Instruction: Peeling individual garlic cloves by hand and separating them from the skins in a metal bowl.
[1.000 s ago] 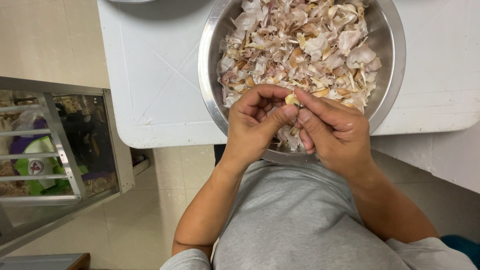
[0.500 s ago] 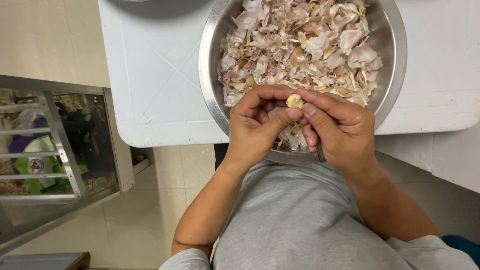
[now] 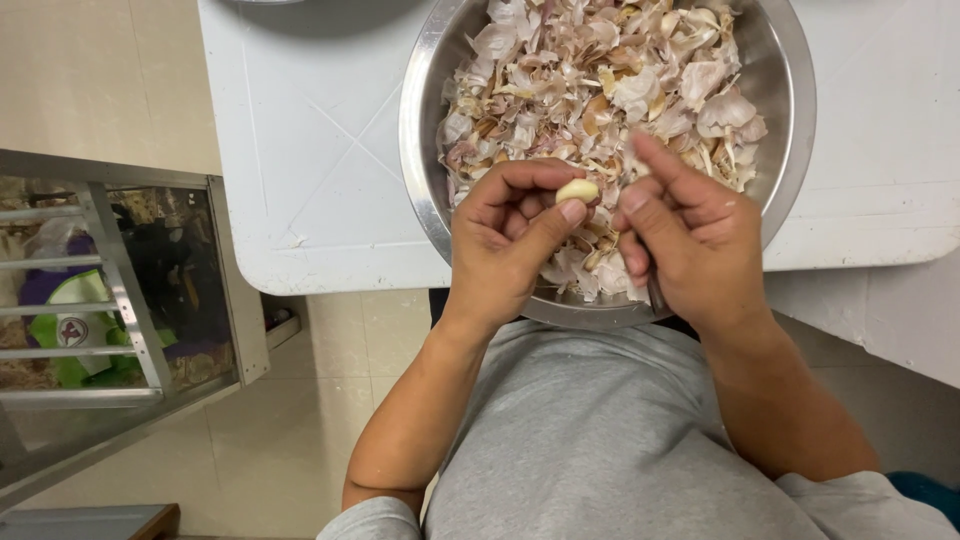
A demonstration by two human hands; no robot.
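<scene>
Head view, looking straight down: the left hand (image 3: 510, 235) pinches a peeled garlic clove (image 3: 577, 189) between thumb and fingertips, held above the near rim of a round steel bowl (image 3: 425, 150). The right hand (image 3: 690, 240) is just beside it, fingers loosely curled with the index finger extended over the bowl; a slim dark shape shows below its palm, possibly a small tool handle, but this cannot be told for certain. The bowl is heaped with papery garlic skins (image 3: 600, 80), pale with pink and tan tints, and rests on a white desk (image 3: 310, 150) at its front edge, overhanging toward the person's grey shirt (image 3: 600, 430). A glass-fronted metal cabinet (image 3: 120, 290) stands to the left on a tiled floor (image 3: 280, 440). Handling assessment: the clove appears light, firm and smooth, and likely slippery once bare; a fingertip pinch across its broad sides, as shown, suits it. The skins appear weightless and brittle, easily scattered.
</scene>
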